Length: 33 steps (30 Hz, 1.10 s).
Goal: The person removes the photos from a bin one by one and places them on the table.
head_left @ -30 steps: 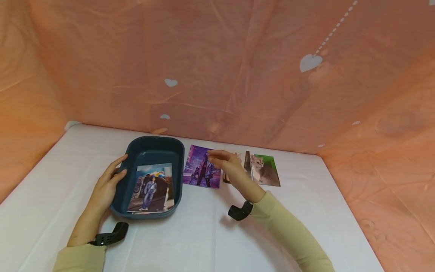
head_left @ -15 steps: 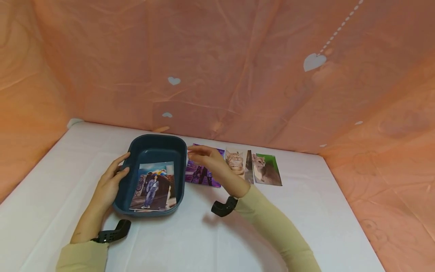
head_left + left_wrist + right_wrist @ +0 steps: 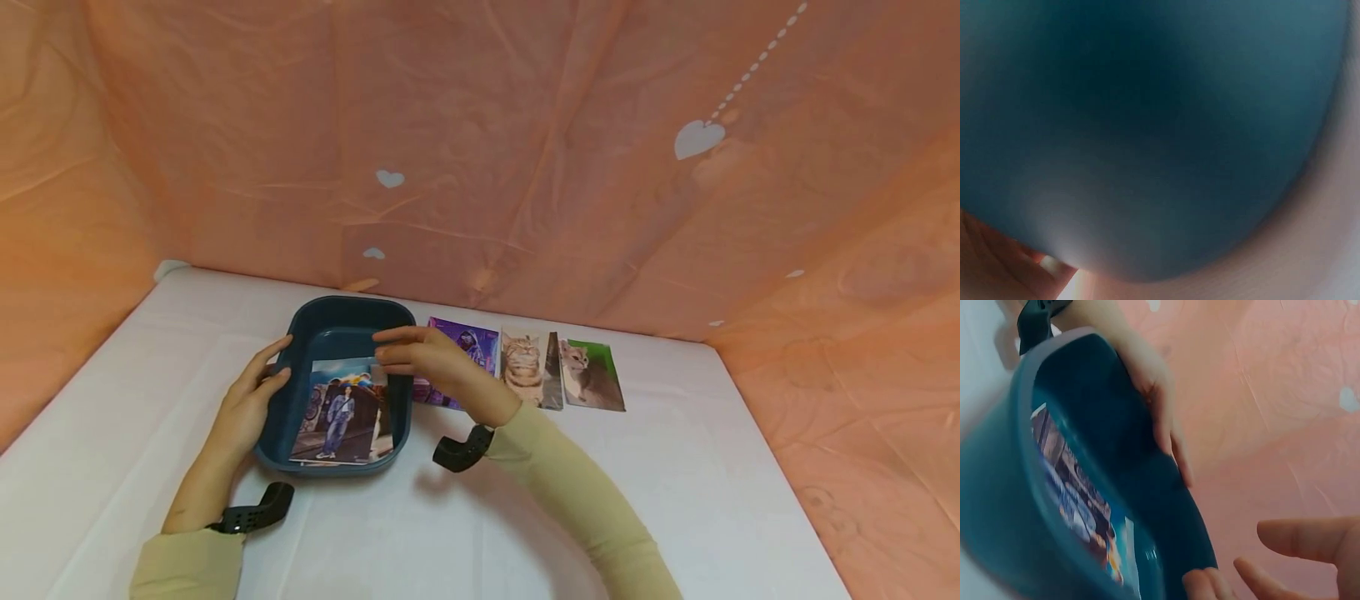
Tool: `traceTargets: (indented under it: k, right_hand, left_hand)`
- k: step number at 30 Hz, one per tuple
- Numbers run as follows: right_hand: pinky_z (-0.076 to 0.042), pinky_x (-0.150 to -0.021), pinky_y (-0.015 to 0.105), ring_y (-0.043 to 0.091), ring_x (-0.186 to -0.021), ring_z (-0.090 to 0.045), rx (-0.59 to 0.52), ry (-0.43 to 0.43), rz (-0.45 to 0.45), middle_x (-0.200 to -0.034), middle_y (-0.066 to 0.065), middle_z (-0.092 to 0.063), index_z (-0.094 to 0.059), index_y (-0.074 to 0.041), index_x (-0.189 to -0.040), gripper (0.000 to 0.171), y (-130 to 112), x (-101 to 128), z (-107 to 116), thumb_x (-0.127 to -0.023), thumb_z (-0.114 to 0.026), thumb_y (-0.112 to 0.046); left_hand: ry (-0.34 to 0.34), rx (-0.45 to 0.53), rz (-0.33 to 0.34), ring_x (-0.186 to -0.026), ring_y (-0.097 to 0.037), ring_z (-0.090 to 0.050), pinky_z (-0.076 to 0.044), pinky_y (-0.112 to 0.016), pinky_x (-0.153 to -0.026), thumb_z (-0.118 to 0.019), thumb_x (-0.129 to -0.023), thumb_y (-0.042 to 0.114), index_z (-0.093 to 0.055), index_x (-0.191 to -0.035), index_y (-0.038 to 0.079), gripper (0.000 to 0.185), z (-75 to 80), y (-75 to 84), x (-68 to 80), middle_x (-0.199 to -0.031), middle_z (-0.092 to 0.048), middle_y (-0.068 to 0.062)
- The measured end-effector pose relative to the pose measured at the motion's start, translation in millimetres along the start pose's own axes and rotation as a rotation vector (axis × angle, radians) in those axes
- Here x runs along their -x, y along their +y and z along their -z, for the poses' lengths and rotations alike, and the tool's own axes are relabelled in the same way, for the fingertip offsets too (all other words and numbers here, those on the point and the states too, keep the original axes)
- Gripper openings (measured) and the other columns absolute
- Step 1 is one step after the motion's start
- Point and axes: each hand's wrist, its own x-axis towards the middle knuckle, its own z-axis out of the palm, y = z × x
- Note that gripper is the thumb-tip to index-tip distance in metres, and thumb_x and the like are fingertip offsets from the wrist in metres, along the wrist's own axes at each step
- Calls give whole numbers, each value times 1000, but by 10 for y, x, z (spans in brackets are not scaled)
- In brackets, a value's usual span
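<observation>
A dark blue plastic tub (image 3: 352, 305) stands on the white table, with a photo of a person in denim (image 3: 341, 412) lying inside it. My left hand (image 3: 262, 375) rests flat against the tub's left wall, thumb at the rim, fingers straight. The left wrist view shows only that blurred blue tub wall (image 3: 1147, 125). My right hand (image 3: 401, 354) hovers over the tub's right rim with fingers stretched leftwards and nothing in them. In the right wrist view, the tub (image 3: 997, 506), its photo (image 3: 1072, 494) and the left hand (image 3: 1157, 400) show beyond my right fingertips (image 3: 1297, 540).
Just right of the tub lies a row of photos: a purple one (image 3: 472, 342) partly hidden by my right hand, an orange cat (image 3: 522, 367) and a grey cat on green (image 3: 592, 377). Orange cloth (image 3: 525, 167) walls the table at the back and sides.
My right hand has left the purple photo and moved left to above the tub's right rim. The purple photo stays on the table. The left hand has kept its place on the tub.
</observation>
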Motion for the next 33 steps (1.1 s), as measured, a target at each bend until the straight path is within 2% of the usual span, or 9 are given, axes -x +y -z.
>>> traceTargets:
  k: [4,7,9,12,18,21,26,30,33]
  right_hand:
    - [-41,-104,42,38,-126,-50,-8,22,-38,-137,26,-49,-47,5,-137,43,-14,-50,-114,-95,-53,-2]
    - [-46,-98,37,29,-96,-62,-8,57,-67,-111,18,-63,-51,3,-135,42,-15,-92,-199,-93,-56,-4]
    - [-47,-81,32,20,-70,-53,-5,76,-82,-87,7,-60,-53,2,-133,42,-5,-125,-250,-92,-58,-4]
    - [-36,-66,31,14,-60,-35,5,95,-106,-75,-2,-47,-55,3,-131,42,29,-176,-311,-90,-59,-4]
    - [-35,-55,27,11,-52,-32,48,147,-132,-81,-1,-53,-59,3,-126,40,112,-262,-400,-87,-63,-5]
    - [-35,-54,26,11,-56,-37,68,162,-138,-83,-2,-53,-61,2,-124,39,144,-297,-423,-86,-64,-6]
    - [-38,-60,25,13,-70,-45,113,168,-151,-107,4,-61,-63,0,-122,38,169,-325,-438,-85,-65,-9]
    - [-33,-52,25,13,-55,-36,139,166,-158,-111,5,-62,-63,-1,-122,37,180,-336,-453,-86,-64,-10]
    - [-36,-56,26,12,-58,-39,149,161,-172,-114,6,-61,-64,-2,-121,36,180,-333,-459,-86,-64,-10]
  left_hand:
    - [-3,-2,5,-133,-47,-26,-19,-69,-104,-34,-104,30,-23,-153,19,51,0,3,4,-151,-24,-31]
    - [-5,-2,6,-133,-47,-25,-18,-69,-104,-34,-104,31,-23,-153,19,51,3,3,5,-151,-23,-30]
    - [-2,-7,3,-134,-48,-25,-18,-69,-104,-34,-104,31,-23,-153,19,52,4,2,5,-151,-23,-30]
    - [-3,-9,6,-133,-48,-26,-18,-69,-104,-34,-104,32,-23,-153,19,52,3,3,5,-150,-24,-31]
    - [3,-4,5,-132,-48,-27,-18,-69,-104,-34,-104,34,-24,-153,19,52,3,19,12,-150,-25,-31]
    - [10,0,-4,-132,-49,-27,-19,-70,-103,-34,-104,34,-25,-152,19,52,1,21,8,-149,-26,-31]
    - [8,-8,6,-132,-49,-28,-19,-69,-104,-34,-104,34,-25,-153,20,51,0,26,11,-149,-26,-31]
    - [8,-8,13,-129,-48,-31,-20,-69,-104,-34,-104,33,-25,-153,21,51,-3,27,11,-147,-28,-31]
    - [8,-4,4,-128,-46,-32,-22,-67,-103,-34,-104,32,-25,-153,20,51,3,24,6,-146,-30,-31]
